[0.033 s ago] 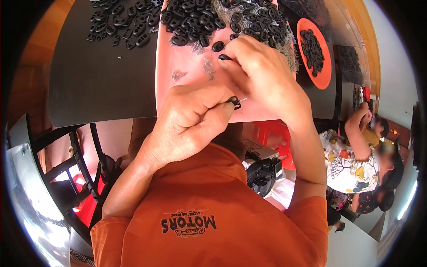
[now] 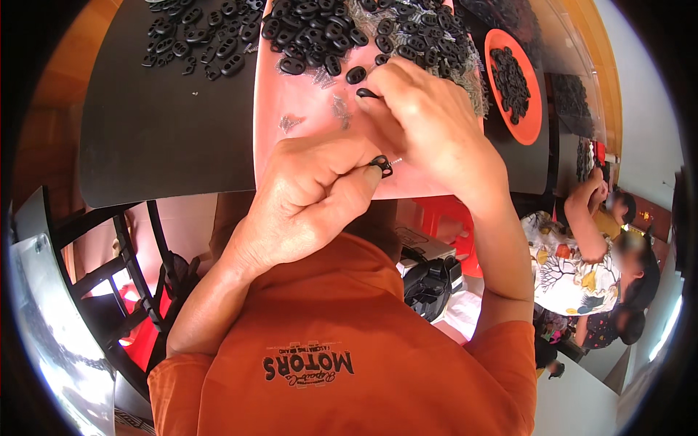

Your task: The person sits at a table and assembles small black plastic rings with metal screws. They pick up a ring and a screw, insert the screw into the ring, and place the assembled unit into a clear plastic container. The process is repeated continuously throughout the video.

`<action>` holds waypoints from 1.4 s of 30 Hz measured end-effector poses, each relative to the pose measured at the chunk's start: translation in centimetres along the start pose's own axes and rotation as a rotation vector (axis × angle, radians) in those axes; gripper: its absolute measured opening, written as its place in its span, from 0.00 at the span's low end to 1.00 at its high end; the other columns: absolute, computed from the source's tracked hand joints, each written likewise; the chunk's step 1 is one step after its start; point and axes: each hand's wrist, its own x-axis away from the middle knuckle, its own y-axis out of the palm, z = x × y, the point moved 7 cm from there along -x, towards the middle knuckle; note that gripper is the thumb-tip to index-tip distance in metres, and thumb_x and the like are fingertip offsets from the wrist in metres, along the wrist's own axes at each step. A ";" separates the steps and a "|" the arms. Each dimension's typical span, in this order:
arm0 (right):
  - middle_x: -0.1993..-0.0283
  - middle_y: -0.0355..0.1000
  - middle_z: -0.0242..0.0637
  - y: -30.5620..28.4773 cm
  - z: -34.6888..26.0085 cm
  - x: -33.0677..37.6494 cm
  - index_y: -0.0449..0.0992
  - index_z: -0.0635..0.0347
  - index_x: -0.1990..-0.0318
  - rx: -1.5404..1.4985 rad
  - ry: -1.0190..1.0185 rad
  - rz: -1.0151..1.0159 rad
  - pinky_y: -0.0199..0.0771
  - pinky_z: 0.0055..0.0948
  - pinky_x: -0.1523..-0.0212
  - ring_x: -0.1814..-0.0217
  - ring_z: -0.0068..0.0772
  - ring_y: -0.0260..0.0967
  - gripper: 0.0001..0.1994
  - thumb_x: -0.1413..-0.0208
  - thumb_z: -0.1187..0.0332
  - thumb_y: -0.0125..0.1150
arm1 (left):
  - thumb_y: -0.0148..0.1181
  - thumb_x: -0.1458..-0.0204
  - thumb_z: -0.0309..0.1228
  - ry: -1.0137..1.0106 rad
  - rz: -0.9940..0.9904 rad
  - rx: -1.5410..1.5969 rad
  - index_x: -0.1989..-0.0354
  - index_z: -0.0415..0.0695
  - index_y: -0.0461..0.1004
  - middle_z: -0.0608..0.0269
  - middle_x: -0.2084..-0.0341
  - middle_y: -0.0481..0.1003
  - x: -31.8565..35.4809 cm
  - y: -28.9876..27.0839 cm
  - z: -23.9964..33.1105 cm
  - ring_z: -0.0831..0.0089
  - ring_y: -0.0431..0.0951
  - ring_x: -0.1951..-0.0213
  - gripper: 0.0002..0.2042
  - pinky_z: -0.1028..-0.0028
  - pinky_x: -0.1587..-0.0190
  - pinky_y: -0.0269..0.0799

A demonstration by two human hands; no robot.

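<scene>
My left hand (image 2: 313, 196) is closed, pinching a small black plastic cord-lock part with holes (image 2: 383, 166) between thumb and forefinger. A thin metal spring (image 2: 396, 160) sticks out to the right beside that part. Above and to the right, my right hand (image 2: 436, 120) is closed too, with an oval black cord-lock piece (image 2: 368, 93) between its fingertips. Another oval cord-lock piece (image 2: 356, 75) lies just beyond those fingertips on the pink tray (image 2: 280, 160). Small springs (image 2: 291, 123) are scattered on the tray to the left.
Heaps of black cord-lock pieces (image 2: 309, 33) fill the tray's far end, with more (image 2: 196, 35) on the dark table (image 2: 160, 131) at left. An orange-red dish (image 2: 532, 123) of small black parts stands at right. Other people (image 2: 574, 261) sit further right.
</scene>
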 end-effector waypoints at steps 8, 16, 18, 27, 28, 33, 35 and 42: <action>0.79 0.63 0.26 -1.4 1.8 2.7 0.73 0.65 0.70 -0.808 0.266 0.008 0.57 0.24 0.77 0.77 0.17 0.57 0.10 0.41 0.67 0.59 | 0.50 0.47 0.26 -0.206 0.012 0.096 0.67 0.34 0.74 0.71 0.79 0.68 0.1 -0.4 -0.5 0.86 0.63 0.79 0.08 0.84 0.77 0.57; 0.79 0.57 0.24 -1.6 1.2 3.8 0.71 0.65 0.72 -0.953 0.245 -0.066 0.52 0.22 0.76 0.75 0.13 0.49 0.14 0.38 0.64 0.57 | 0.53 0.48 0.29 -0.384 -0.009 0.128 0.68 0.39 0.75 0.74 0.80 0.67 0.0 -0.1 -0.9 0.87 0.62 0.78 0.07 0.86 0.78 0.54; 0.79 0.55 0.24 -1.5 0.9 3.8 0.71 0.65 0.73 -0.962 0.219 -0.063 0.51 0.22 0.77 0.76 0.14 0.48 0.14 0.38 0.64 0.57 | 0.53 0.48 0.29 -0.405 -0.021 0.116 0.69 0.39 0.75 0.75 0.80 0.66 0.1 0.0 -0.9 0.88 0.61 0.79 0.07 0.86 0.78 0.53; 0.81 0.51 0.26 -1.2 0.6 4.0 0.71 0.65 0.74 -0.905 0.181 -0.109 0.49 0.23 0.79 0.77 0.16 0.45 0.14 0.38 0.66 0.57 | 0.53 0.46 0.30 -0.366 -0.085 0.099 0.70 0.39 0.74 0.78 0.81 0.62 -0.1 0.3 -0.8 0.90 0.58 0.79 0.07 0.85 0.79 0.49; 0.81 0.51 0.26 -1.2 0.4 3.9 0.71 0.65 0.74 -0.896 0.173 -0.103 0.49 0.23 0.79 0.78 0.16 0.45 0.14 0.38 0.66 0.57 | 0.53 0.46 0.30 -0.365 -0.093 0.104 0.70 0.39 0.73 0.78 0.82 0.62 0.0 0.3 -0.7 0.90 0.57 0.79 0.07 0.85 0.79 0.49; 0.82 0.52 0.27 -1.5 0.3 3.9 0.70 0.66 0.74 -0.884 0.193 -0.070 0.51 0.23 0.78 0.77 0.16 0.46 0.14 0.38 0.67 0.57 | 0.51 0.45 0.28 -0.360 -0.138 0.086 0.70 0.38 0.72 0.77 0.81 0.62 -0.1 0.3 -0.9 0.89 0.56 0.78 0.07 0.84 0.78 0.49; 0.81 0.53 0.28 -1.6 0.1 3.9 0.70 0.66 0.73 -0.881 0.171 -0.050 0.52 0.23 0.78 0.77 0.17 0.47 0.13 0.38 0.67 0.56 | 0.50 0.45 0.28 -0.352 -0.152 0.089 0.69 0.37 0.72 0.77 0.81 0.62 -0.1 0.3 -1.2 0.89 0.56 0.78 0.07 0.84 0.77 0.49; 0.80 0.55 0.28 -2.4 -0.7 4.1 0.69 0.66 0.73 -0.840 0.108 0.030 0.53 0.23 0.77 0.77 0.16 0.48 0.13 0.38 0.68 0.56 | 0.50 0.43 0.28 -0.303 -0.164 0.077 0.69 0.37 0.71 0.76 0.81 0.61 0.2 0.4 -0.7 0.89 0.56 0.78 0.07 0.84 0.77 0.48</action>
